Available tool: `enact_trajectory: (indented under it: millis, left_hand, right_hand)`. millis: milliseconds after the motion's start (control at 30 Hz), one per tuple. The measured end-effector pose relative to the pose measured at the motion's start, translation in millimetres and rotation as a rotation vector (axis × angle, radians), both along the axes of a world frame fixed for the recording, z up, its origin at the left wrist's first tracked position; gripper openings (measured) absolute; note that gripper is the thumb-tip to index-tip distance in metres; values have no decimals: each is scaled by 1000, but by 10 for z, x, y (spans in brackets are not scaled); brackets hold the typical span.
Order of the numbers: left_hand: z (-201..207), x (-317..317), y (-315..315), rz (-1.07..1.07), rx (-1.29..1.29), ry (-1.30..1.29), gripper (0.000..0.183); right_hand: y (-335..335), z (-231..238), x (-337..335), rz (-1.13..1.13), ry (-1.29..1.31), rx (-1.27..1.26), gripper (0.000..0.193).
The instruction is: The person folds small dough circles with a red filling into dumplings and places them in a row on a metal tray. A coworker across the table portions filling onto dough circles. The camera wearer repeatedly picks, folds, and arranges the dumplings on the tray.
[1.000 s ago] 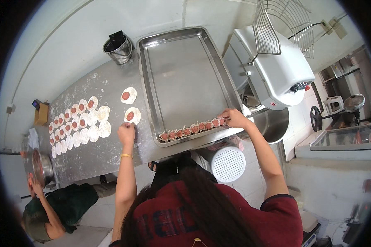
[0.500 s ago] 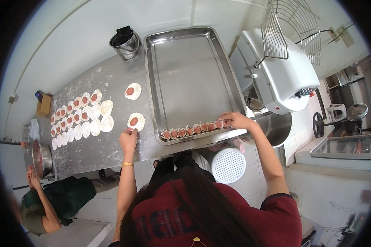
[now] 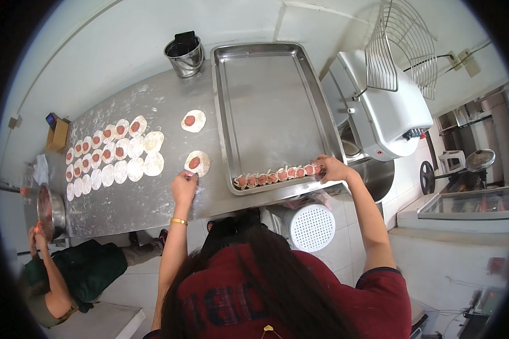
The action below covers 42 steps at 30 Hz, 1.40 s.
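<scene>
Slid nearer: 1 filled wrapper [image 3: 197,163]. Left hand [image 3: 184,188], right hand [image 3: 335,169]: fingertips partly hidden, grips unclear.

One tray [image 3: 271,101]; roughly nine filled dumplings [image 3: 272,178], partly hidden at the end; two meat-topped wrappers [image 3: 193,120] set apart, about thirteen more in rows; ten or so plain wrappers [image 3: 135,169]; one bucket [image 3: 188,64]; one mixer [image 3: 391,107]; one steel bowl [image 3: 57,208] at far left; one white stool [image 3: 312,227]; one co-worker [image 3: 93,271].

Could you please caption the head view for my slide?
Left hand at a filled wrapper; right hand at dumplings in a tray.
</scene>
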<state>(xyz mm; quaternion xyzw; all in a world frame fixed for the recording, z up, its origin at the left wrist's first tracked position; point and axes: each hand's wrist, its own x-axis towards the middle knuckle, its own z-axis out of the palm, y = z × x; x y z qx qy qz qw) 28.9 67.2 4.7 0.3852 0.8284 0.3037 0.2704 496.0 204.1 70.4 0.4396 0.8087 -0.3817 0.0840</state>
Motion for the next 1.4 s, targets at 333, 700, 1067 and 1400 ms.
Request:
enact_trajectory:
  millis: [333, 700, 1067, 1400]
  left_hand:
    - [97, -50, -43, -61, -4, 3, 21]
    - [23, -64, -114, -11, 140, 113, 28]
    - [64, -61, 0, -11, 93, 164, 18]
    - [78, -149, -437, 82, 296, -252, 21]
  right_hand:
    - [-128, -8, -105, 51, 95, 217, 76]
    - [-158, 179, -346, 59, -52, 119, 79]
    - [-587, -154, -2947, -97, 438, 424, 28]
    - [-1171, -664, -3518, -282, 230, 416, 23]
